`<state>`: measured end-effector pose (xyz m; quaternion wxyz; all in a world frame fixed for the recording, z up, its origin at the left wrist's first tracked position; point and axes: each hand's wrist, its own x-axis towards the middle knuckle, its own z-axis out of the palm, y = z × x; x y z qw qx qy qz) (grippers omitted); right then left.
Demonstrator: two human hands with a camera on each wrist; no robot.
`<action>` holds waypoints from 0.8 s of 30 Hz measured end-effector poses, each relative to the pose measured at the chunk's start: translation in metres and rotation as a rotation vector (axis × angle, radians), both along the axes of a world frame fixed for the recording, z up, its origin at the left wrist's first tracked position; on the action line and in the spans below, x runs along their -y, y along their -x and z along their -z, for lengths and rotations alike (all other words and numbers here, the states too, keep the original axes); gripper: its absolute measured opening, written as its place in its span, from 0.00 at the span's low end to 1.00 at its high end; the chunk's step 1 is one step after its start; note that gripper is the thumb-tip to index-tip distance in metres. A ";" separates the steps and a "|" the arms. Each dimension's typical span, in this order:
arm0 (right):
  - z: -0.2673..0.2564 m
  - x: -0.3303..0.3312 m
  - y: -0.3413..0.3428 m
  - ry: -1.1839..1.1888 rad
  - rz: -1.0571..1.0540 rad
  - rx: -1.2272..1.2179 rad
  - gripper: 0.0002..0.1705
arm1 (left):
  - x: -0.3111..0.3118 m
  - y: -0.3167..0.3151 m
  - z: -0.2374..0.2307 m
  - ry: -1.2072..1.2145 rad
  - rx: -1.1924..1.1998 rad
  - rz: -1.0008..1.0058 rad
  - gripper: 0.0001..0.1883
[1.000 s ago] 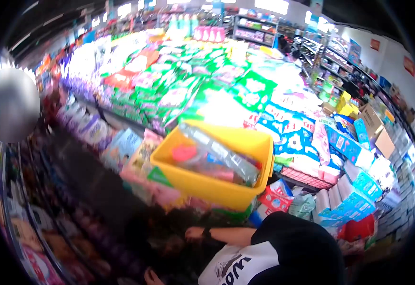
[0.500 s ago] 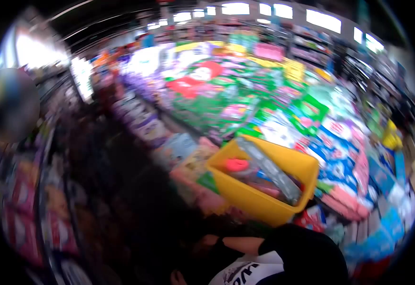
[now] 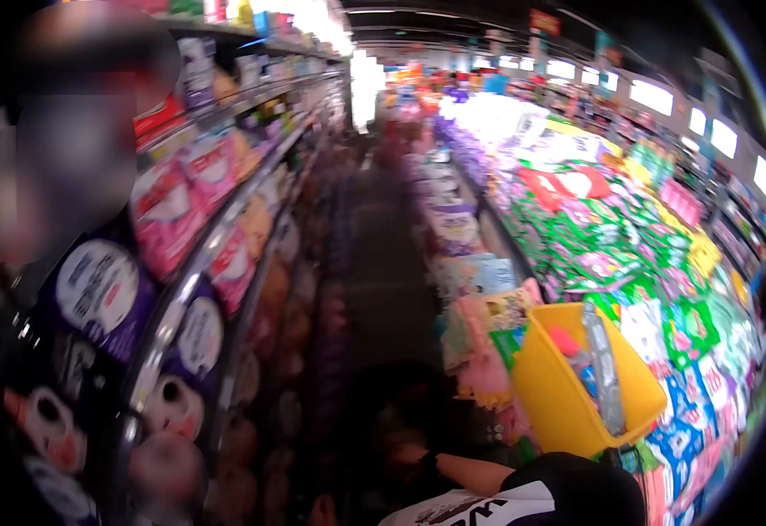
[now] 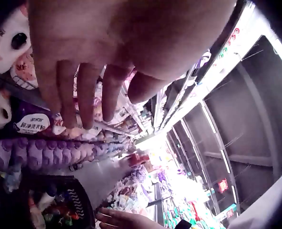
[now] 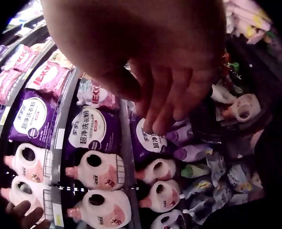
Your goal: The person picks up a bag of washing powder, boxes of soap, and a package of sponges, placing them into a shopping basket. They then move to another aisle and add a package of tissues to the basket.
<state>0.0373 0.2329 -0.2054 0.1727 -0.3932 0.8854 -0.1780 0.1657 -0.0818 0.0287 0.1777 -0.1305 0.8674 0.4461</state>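
Note:
My left hand (image 4: 112, 52) hangs with its fingers extended downward and nothing in them; in the head view only a bit of the left hand (image 3: 323, 510) shows at the bottom edge. My right hand (image 5: 164, 81) is relaxed, its fingers slightly bent and holding nothing. In the head view the right hand (image 3: 409, 454) is dim, below a dark wristband. A dark shopping basket (image 4: 86, 205) with bottles and other goods inside lies low near the right hand. White detergent jugs (image 5: 100, 171) and purple washing powder bags (image 5: 91, 129) fill shelves nearby.
A dark aisle floor (image 3: 383, 307) runs ahead between shelves on the left and a heaped display on the right. A yellow bin (image 3: 549, 386) with wrapped goods stands at the right, beside green bags (image 3: 611, 228). Purple bottles (image 4: 45, 155) line the lower shelf.
The head view has turned left: the yellow bin and green bags have shifted right, and the aisle and left shelves have come into view. Both hands stay low, without anything taken up.

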 end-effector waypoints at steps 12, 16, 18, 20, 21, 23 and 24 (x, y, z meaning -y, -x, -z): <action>-0.168 0.066 0.042 0.302 0.584 0.734 0.13 | 0.018 0.018 -0.017 -0.190 -0.214 -0.417 0.19; -0.117 0.044 0.069 0.422 0.450 0.667 0.15 | 0.008 0.031 -0.012 -0.143 -0.392 -0.433 0.14; -0.126 0.032 0.079 0.540 0.596 1.028 0.15 | 0.006 0.045 0.009 -0.155 -0.420 -0.387 0.15; -0.087 0.008 0.103 0.478 0.413 0.904 0.14 | -0.009 0.065 -0.002 -0.046 -0.379 -0.361 0.15; -0.083 -0.001 0.111 0.475 0.407 0.918 0.14 | -0.013 0.077 0.011 -0.074 -0.406 -0.339 0.15; -0.082 -0.021 0.137 0.384 0.504 0.766 0.14 | -0.027 0.103 0.025 -0.085 -0.422 -0.330 0.15; -0.085 -0.033 0.151 0.376 0.492 0.778 0.14 | -0.038 0.118 0.028 -0.104 -0.450 -0.318 0.15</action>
